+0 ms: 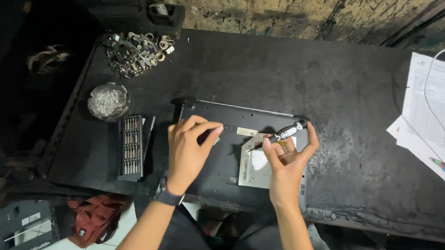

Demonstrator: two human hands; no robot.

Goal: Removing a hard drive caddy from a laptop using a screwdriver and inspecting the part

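An upturned laptop [215, 161] is laid on the dark desk [349, 108], directly beneath both hands. A small screwdriver [283, 133] is gripped in the right hand [286, 163], above the silver drive panel [256, 166]. The left hand [188, 149] is rested on the laptop base, fingers curled, nothing held.

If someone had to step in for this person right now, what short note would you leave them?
Right hand: holds a small screwdriver, tip down at the silver drive module.
Left hand: fingertips rest on the laptop's underside, holding nothing.
Laptop lies bottom-up on the black table; bit set and glass dish of small parts sit left of it.
Done: cannot tell which screws are out.
Left: the drive module is still seated in the laptop.
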